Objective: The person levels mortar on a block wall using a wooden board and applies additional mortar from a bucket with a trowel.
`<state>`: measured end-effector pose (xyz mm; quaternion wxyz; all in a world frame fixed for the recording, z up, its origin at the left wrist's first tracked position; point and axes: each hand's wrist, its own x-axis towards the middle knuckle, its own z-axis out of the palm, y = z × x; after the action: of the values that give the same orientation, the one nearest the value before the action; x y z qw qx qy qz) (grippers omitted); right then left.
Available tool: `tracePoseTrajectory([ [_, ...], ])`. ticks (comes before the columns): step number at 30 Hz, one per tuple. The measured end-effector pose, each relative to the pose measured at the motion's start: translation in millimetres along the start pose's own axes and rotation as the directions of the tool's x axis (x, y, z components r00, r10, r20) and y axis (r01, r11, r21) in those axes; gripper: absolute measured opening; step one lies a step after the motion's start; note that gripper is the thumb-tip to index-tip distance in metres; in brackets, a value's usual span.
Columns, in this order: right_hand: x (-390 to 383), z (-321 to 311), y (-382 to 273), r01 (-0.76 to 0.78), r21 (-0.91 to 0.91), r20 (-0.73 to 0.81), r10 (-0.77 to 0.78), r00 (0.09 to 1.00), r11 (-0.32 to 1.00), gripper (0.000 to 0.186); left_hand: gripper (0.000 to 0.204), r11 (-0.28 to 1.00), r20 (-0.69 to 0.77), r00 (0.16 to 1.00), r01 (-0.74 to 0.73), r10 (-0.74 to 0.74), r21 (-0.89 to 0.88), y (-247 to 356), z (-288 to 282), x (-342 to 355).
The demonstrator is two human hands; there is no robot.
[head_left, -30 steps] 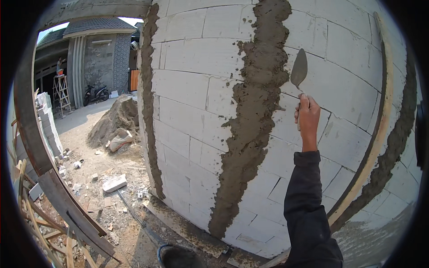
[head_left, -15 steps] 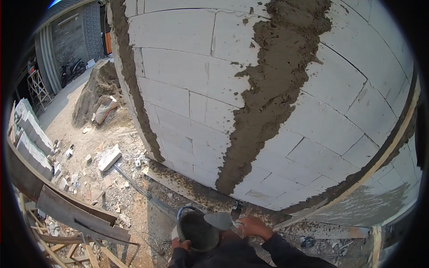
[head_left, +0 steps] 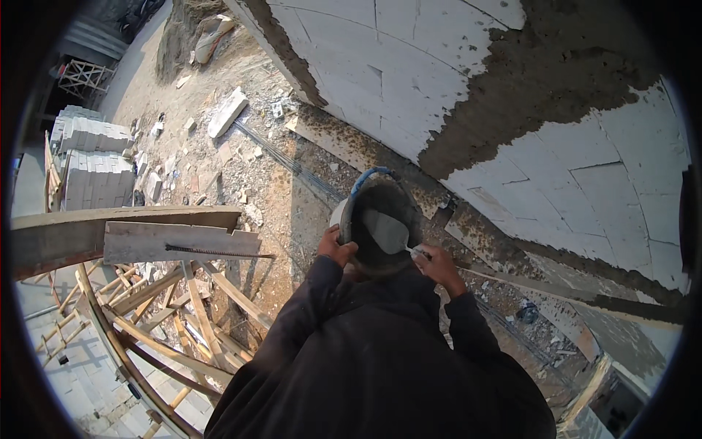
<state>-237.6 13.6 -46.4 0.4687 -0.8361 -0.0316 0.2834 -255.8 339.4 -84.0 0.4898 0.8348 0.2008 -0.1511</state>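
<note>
My left hand (head_left: 337, 246) is closed on the near left rim of a bucket (head_left: 338, 214), dark inside, with a pale outer side and a blue strip along its far edge. My right hand (head_left: 439, 269) grips the handle of a trowel (head_left: 387, 231). The trowel's grey, rounded blade points into the bucket's mouth; whether it touches the contents is unclear. Dark grey material, apparently mortar, shows inside. Beyond the bucket rises a white block wall (head_left: 431, 69) with a wide band of grey mortar (head_left: 541, 88) spread up it.
Wooden planks (head_left: 172, 241) and a tangle of timber poles (head_left: 197, 314) stand at the left. Stacked pale blocks (head_left: 99, 172) lie farther left. Rubble, a loose white block (head_left: 228, 113) and thin rods (head_left: 285, 157) cover the ground. A sand heap (head_left: 183, 36) sits at the far left.
My view has tilted down and turned, so the wall sits farther up and right. The trowel has gone from beside the bucket's right rim to inside its mouth. My left hand keeps hold of the rim.
</note>
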Motion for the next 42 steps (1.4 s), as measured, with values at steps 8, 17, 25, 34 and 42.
tracePoseTrajectory([
  [8, 16.5, -106.0, -199.3, 0.382, 0.502, -0.328, -0.238, 0.914, 0.776, 0.037, 0.027, 0.861, 0.160, 0.956, 0.291, -0.246, -0.418, 19.7, -35.8, 64.1],
  [17, -67.6, -205.1, -423.6, 0.013, -0.873, -0.299, -0.513, -0.804, 0.488, 0.040, 0.033, 0.938, 0.333, 0.941, -0.165, 0.058, 0.304, -89.7, -119.2, 217.0],
  [25, -2.8, -232.3, -485.1, -0.384, -0.199, -0.376, -0.432, -0.820, 0.902, 0.029, 0.032, 0.560, 0.590, 0.785, -0.579, 0.189, 0.592, -84.9, -208.4, 286.3],
  [34, 104.9, 42.6, -474.9, 0.209, -0.304, -0.575, -0.354, 0.738, 0.930, 0.037, 0.033, 0.952, 0.351, 0.918, -0.255, 0.184, 0.168, -52.1, -287.0, 323.0],
  [42, 196.6, 197.4, -239.8, -0.493, -0.246, -0.691, 0.206, 0.693, 0.834, 0.022, 0.059, 0.722, 0.595, 0.685, -0.649, 0.419, 0.238, 40.1, -257.5, 259.2],
])
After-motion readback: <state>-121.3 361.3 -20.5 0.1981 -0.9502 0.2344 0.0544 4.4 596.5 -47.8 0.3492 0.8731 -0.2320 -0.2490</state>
